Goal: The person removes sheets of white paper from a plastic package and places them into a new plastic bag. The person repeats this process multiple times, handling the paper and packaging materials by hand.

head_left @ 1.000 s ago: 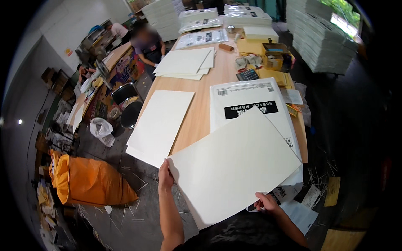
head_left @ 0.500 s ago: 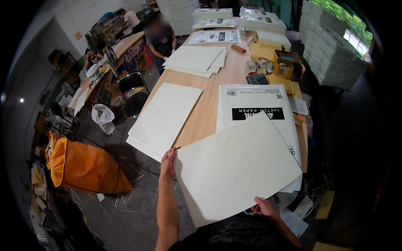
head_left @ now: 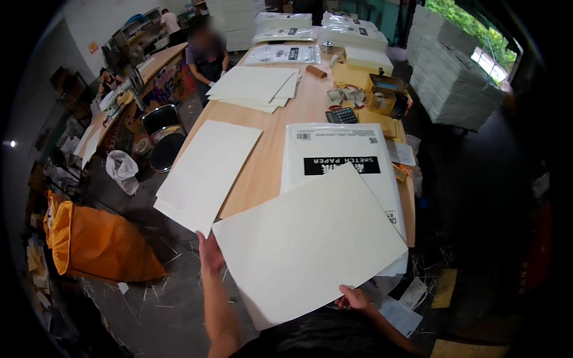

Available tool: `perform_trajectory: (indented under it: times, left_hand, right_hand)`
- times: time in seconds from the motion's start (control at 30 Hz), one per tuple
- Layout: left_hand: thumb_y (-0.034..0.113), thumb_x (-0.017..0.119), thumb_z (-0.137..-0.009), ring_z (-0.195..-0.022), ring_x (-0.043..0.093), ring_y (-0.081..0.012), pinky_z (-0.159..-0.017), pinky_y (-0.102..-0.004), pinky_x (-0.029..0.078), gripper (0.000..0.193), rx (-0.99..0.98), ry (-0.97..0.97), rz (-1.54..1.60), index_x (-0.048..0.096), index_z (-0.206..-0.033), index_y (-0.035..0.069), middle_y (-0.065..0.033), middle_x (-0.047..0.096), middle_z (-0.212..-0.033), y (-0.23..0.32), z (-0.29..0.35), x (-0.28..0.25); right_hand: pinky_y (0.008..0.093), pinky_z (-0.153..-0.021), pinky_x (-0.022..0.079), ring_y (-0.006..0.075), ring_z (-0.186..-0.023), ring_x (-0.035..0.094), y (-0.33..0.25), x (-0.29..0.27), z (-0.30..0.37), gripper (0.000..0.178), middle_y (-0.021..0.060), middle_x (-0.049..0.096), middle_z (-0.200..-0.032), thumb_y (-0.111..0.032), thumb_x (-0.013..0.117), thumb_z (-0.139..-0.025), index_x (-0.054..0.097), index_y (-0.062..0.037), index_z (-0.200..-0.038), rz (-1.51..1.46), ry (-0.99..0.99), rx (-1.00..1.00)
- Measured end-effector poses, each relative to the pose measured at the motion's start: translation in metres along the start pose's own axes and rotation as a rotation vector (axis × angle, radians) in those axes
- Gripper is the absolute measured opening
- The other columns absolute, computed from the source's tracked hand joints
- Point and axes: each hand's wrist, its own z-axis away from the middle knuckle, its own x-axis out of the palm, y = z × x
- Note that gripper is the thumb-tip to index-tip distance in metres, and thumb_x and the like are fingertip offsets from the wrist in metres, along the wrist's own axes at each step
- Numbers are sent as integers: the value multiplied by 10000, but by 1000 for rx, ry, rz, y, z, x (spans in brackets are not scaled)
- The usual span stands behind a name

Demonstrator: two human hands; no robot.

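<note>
A stack of large off-white paper sheets lies slanted in front of me, its far part over a white sketch paper package. My right hand pinches the near edge of these sheets, thumb on top and fingers underneath. Beside their left corner is my left hand, slightly blurred, fingers apart and nothing gripped. Its fingertips are close to the near corner of another paper stack on the table's left side; whether they touch it, I cannot tell.
More loose sheets lie farther up the wooden table. On the right are a calculator, gloves and a wooden box. Wrapped packs stand at the far end. A co-worker is at the left edge; an orange sack sits on the floor.
My left hand has let go of the sheets' left corner and moved off it toward the left stack. The right hand still holds the near edge. The whole view has shifted slightly.
</note>
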Motion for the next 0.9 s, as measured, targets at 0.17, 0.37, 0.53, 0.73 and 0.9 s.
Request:
perform_trajectory:
  times: [0.17, 0.37, 0.53, 0.73, 0.9]
  left_hand:
    - [516, 435, -971, -1262, 487, -324, -1034, -466, 419, 646, -171, 292, -359, 375, -1433, 68, -144, 479, -1402, -78, 106, -38]
    - [54, 526, -934, -1091, 574, -244, -912, -382, 493, 471, -42, 517, -576, 376, -1381, 41, -134, 559, -1249, -114, 142, 41]
    - [3, 526, -926, -1037, 598, -201, -892, -338, 495, 454, 87, 480, -544, 405, -1363, 32, -120, 593, -1198, -93, 147, 85]
    - [37, 539, -929, -951, 631, -167, -818, -299, 516, 353, 240, 511, -564, 497, -1279, 11, -95, 633, -1106, -58, 156, 100]
    - [82, 570, -927, -896, 626, -128, -771, -276, 516, 354, 349, 513, -612, 506, -1269, 14, -69, 635, -1072, -3, 145, 87]
  right_hand:
    - [230, -541, 415, 94, -571, 563, -8, -8, 5, 546, 58, 645, -661, -462, 432, -987, 667, 9, -844, -94, -48, -76]
    - [270, -566, 449, 114, -600, 600, -2, -8, 5, 561, 54, 656, -670, -476, 441, -986, 669, 7, -815, -12, 56, -52]
    - [261, -595, 443, 115, -614, 587, -32, -18, 17, 608, 47, 648, -690, -545, 417, -979, 674, -12, -838, 87, -81, -6]
    - [220, -584, 431, 71, -644, 546, -14, -47, 4, 450, 25, 639, -750, -414, 468, -1006, 680, -31, -905, -62, -334, 136]
    - [294, -594, 465, 131, -631, 589, 8, -69, -16, 493, 70, 625, -660, -461, 566, -933, 643, -7, -756, 453, -214, -11]
